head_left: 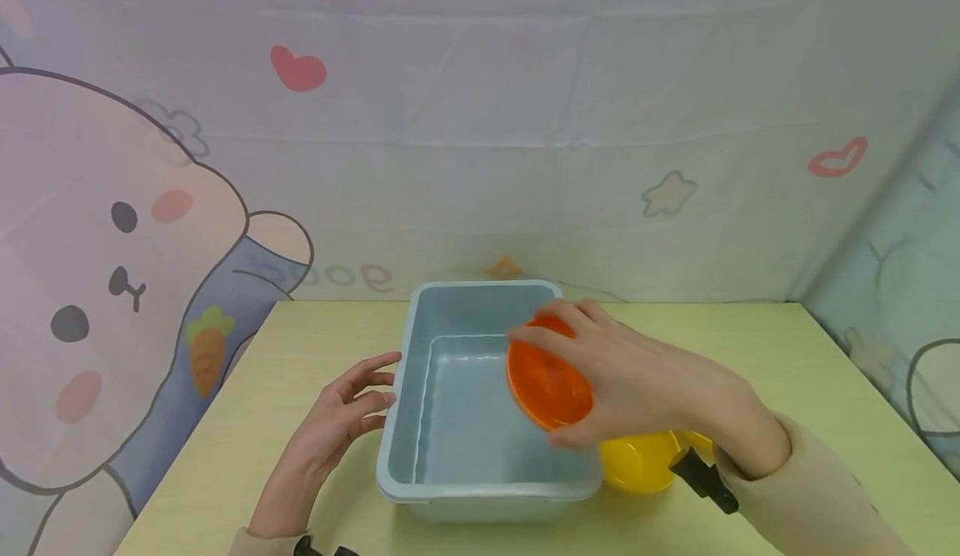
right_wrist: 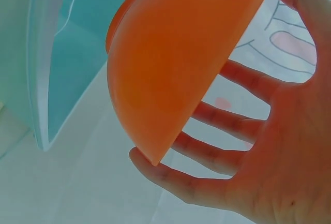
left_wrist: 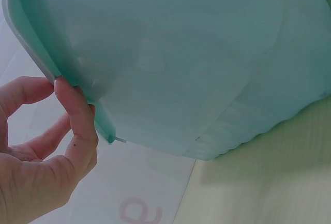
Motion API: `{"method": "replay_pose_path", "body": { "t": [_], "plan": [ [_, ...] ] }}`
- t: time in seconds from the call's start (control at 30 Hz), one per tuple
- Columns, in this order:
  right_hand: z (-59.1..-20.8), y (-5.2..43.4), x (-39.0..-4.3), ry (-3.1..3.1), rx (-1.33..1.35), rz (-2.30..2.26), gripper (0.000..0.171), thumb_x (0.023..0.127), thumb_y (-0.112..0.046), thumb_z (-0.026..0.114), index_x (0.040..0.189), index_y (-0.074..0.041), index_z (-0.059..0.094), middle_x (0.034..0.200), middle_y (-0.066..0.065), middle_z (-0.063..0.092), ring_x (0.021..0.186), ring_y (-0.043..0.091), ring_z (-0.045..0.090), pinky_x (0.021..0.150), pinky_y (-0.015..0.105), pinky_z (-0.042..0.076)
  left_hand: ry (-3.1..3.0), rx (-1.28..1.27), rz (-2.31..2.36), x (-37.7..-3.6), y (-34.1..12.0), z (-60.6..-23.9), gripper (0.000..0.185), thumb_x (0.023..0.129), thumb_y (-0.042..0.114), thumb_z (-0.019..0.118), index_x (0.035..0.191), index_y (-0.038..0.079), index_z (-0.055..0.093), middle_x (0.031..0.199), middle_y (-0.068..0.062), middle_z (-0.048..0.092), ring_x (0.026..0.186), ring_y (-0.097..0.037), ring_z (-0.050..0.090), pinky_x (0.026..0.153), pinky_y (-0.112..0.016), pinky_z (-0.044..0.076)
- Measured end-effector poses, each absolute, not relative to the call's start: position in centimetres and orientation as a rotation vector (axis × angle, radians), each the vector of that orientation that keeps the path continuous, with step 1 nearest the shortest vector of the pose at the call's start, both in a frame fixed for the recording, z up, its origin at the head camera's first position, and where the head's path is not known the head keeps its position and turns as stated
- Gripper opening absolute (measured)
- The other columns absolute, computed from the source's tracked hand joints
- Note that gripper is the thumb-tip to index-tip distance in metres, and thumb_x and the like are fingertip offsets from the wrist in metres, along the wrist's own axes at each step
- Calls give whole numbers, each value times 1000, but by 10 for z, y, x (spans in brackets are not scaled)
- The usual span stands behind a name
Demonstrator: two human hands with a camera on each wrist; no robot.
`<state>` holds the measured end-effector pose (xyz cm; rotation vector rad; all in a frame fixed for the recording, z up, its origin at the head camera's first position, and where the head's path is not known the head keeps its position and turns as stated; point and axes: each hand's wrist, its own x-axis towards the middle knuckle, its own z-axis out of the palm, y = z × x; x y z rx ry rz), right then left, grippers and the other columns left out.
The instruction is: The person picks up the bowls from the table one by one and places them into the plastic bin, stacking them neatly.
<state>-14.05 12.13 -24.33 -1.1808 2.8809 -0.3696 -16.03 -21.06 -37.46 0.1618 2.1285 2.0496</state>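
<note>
With the fingers (right_wrist: 207, 157) of the right hand (head_left: 618, 373), held an orange bowl (head_left: 543, 381) by its rim, with the thumb at one end and the other fingers spread along the edge. Held it tilted, in the air, at the right side of a pale blue basin (head_left: 487, 489), with the bowl's inside showing to the head camera and covering a part of the basin's right wall in that view. Could not tell exactly whether above the basin's inside or above its edge. On the left side of the basin, touched the rim with the fingers of the left hand (head_left: 337, 410), lightly bent and a little apart from each other. Saw the basin standing on a pale yellow-green counter (head_left: 750, 348). Noticed a yellow bowl (head_left: 637, 468) just to the right of the basin, near its front corner, partly hidden by the right hand. Behind the basin, saw a hanging cloth (head_left: 465, 164), printed with hearts, a star and, farther left, a large cartoon animal.
</note>
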Motion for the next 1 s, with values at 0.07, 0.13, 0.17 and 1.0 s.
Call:
{"method": "replay_pose_path", "body": {
  "t": [0.07,0.13,0.17,1.0],
  "plan": [
    [-242,118,-143,2872,-1186,-363,79,70,-48,77,139,-36,41,132,-11,39,113,11,36,76,24,50,2124,162,2056,-160,-211,-375,55,90,9,62,141,7,43,111,-3,52,87,-11,63,79,-27,56],
    [-241,114,-145,2864,-1184,-354,79,70,-49,77,139,-36,40,132,-12,39,112,11,36,76,24,49,2124,158,2061,-159,-211,-375,54,90,8,62,141,7,43,111,-3,52,87,-11,63,79,-27,56],
    [-241,112,-146,2862,-1180,-348,80,70,-49,76,140,-37,40,132,-11,38,112,11,36,76,24,49,2124,157,2062,-159,-211,-375,54,90,8,62,141,7,44,111,-3,52,87,-11,63,79,-27,56],
    [-238,84,-181,2825,-1144,-394,83,73,-50,75,145,-32,36,151,5,28,119,25,38,84,35,50,2132,176,2058,-161,-210,-375,54,90,8,61,141,6,43,111,-4,52,88,-11,64,79,-28,56]
  ]
}}
